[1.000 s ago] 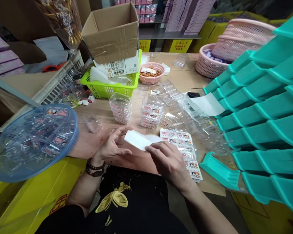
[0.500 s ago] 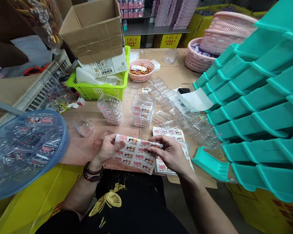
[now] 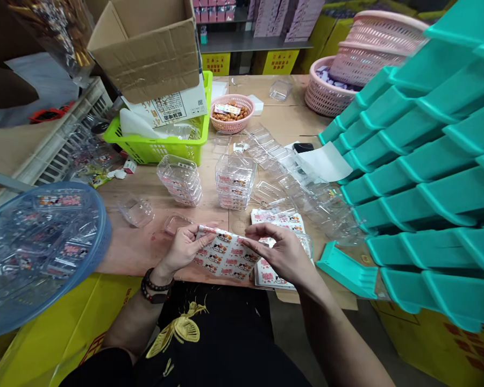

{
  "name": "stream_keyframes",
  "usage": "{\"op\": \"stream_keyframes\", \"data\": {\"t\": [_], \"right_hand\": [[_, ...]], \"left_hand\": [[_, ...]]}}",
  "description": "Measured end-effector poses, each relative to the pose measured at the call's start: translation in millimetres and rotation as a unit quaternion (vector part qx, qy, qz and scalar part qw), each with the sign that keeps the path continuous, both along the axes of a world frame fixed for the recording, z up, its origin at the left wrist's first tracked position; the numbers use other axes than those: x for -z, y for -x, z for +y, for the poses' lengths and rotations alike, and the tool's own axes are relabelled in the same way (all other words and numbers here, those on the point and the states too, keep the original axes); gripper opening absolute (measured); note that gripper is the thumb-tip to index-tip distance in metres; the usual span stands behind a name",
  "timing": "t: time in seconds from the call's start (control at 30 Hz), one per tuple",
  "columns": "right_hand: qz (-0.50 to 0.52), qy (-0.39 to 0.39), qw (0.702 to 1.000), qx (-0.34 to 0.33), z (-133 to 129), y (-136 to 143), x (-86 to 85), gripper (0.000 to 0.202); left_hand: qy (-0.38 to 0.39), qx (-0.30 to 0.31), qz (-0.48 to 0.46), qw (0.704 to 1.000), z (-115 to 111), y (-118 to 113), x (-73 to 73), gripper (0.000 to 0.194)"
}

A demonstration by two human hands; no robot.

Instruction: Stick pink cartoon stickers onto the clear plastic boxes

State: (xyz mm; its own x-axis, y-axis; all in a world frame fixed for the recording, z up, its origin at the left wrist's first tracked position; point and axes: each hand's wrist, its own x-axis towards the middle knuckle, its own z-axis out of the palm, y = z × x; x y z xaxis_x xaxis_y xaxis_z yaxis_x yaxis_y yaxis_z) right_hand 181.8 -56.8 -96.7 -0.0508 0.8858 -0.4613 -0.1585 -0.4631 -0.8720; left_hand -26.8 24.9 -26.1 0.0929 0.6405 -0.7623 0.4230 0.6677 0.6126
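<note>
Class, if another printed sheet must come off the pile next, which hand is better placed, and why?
The right hand, I judge: it is right beside the pile, while the left hand grips the far end of the held sheet.

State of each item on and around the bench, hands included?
Left hand: gripping sheet's left side
Right hand: at sheet's upper right edge
Sticker sheet: raised, print showing
Cardboard box: open-topped
Blue basket: loaded with clear plastic packs
Small pink basket: holding brown items
Loose teal tray: apart from stack
</note>
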Motion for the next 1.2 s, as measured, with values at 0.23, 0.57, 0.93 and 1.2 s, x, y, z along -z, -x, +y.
{"op": "stream_keyframes", "data": {"t": [0.23, 0.57, 0.93, 1.2], "right_hand": [[-0.213, -0.209, 0.953, 0.058, -23.4, 8.4, 1.1, 0.014], [-0.157, -0.089, 0.941, 0.286, -90.9, -41.3, 27.9, 0.055], [-0.255, -0.043, 0.966, 0.004, -97.0, -48.2, 64.3, 0.105], [-0.161, 0.036, 0.96, 0.225, -63.7, -20.9, 3.8, 0.115]], "left_hand": [[0.086, -0.061, -0.014, 0.994, -4.4, -3.0, 6.1, 0.044], [0.09, -0.065, -0.039, 0.993, -8.1, 3.1, 17.6, 0.028], [0.186, 0.073, -0.091, 0.976, 4.0, -37.3, 37.9, 0.049], [0.116, 0.25, -0.125, 0.953, -38.2, -69.8, 42.8, 0.066]]}}
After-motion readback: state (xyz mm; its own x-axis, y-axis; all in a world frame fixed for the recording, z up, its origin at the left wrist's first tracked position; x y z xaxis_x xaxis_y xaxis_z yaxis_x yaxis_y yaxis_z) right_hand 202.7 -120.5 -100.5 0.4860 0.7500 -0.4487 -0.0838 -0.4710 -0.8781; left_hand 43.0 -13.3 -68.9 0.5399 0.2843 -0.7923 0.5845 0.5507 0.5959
